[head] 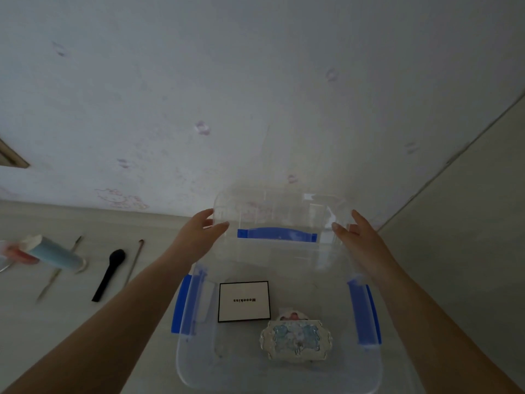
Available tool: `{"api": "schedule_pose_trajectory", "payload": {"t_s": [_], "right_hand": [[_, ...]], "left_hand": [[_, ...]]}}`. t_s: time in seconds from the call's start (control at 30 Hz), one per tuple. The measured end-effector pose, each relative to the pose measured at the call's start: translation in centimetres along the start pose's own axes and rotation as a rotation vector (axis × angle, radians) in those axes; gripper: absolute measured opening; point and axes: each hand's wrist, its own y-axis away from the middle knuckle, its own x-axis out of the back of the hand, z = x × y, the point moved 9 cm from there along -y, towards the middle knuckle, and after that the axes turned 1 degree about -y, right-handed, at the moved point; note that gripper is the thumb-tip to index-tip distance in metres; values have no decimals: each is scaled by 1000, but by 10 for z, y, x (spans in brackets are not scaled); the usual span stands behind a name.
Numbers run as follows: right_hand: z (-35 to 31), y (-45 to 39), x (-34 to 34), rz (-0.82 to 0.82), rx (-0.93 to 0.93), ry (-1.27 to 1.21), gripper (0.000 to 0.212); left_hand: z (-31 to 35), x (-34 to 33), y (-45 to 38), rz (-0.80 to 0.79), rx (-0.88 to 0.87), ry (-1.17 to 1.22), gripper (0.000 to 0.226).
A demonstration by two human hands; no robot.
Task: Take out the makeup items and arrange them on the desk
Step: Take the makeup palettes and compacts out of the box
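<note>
Makeup items remain inside the clear storage box (196, 359), the landmark for all positions given below. Within the box, toward its left half, lies a white card-like case (243, 301) with a black border and printed lettering. Just right of it and nearer the viewer rests an ornate pale-blue compact (295, 341) with a scalloped rim; a smaller round item (292, 316) with pink markings shows partly behind the compact, touching or overlapping it. Blue latches sit on the box's two sides: the left latch (181, 305) and the right latch (365, 314).

Above the far end of the box, a transparent lid (281, 209) with a blue handle (277, 234) is held tilted upward. The left hand (199, 237) grips the lid's left edge, thumb and fingers curled round it. The right hand (359, 240) holds the right edge in the same manner.

Left of the box, on the pale desk (56, 322), lie a thin metal tool (135, 261), then a black brush (109, 274), then a second slim tool (58, 270). Farthest left are a light-blue tube (56, 254), blurred, and a reddish item (17, 255) too blurred to identify.

Beyond the box stands a wall (255, 81) with faint floral wallpaper.
</note>
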Motion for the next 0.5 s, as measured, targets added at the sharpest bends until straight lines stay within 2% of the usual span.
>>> {"api": "schedule_pose_trajectory", "payload": {"t_s": [0.33,0.43,0.5], "right_hand": [[1,-1,-1,-22,12,-47,74],[-2,3,5,19,53,-22,75],[-10,10,11,77,148,38,74]], "left_hand": [[3,-6,-2,-30,-16,45,49],[6,-5,1,0,-47,-35,57],[11,1,4,71,-115,-151,64]]}}
